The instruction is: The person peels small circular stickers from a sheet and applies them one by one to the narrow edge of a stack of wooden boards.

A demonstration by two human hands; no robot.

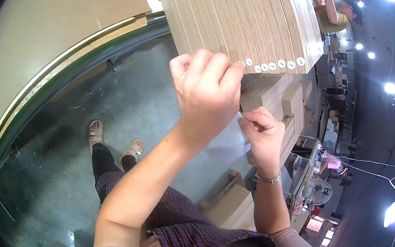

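Note:
My left hand (208, 85) is closed, knuckles up, against the near edge of a stack of wood-grain panels (232, 11). Its thumb side meets a small round white sticker, which it partly hides. Several more round stickers (273, 66) with dark marks run in a row along the panel edges to its right. Lower and to the right, my right hand (262, 131) pinches a thin translucent sheet (230, 145) between thumb and fingers. That sheet hangs below my left hand, partly behind it. A metal bracelet (270, 179) circles my right wrist.
More wooden pieces (266, 90) are stacked below the panels, with others (232, 205) near my body. A large beige board (51, 33) with a green-edged frame stands at left. Co-workers (337, 13) and a fan (318, 191) are off to the right.

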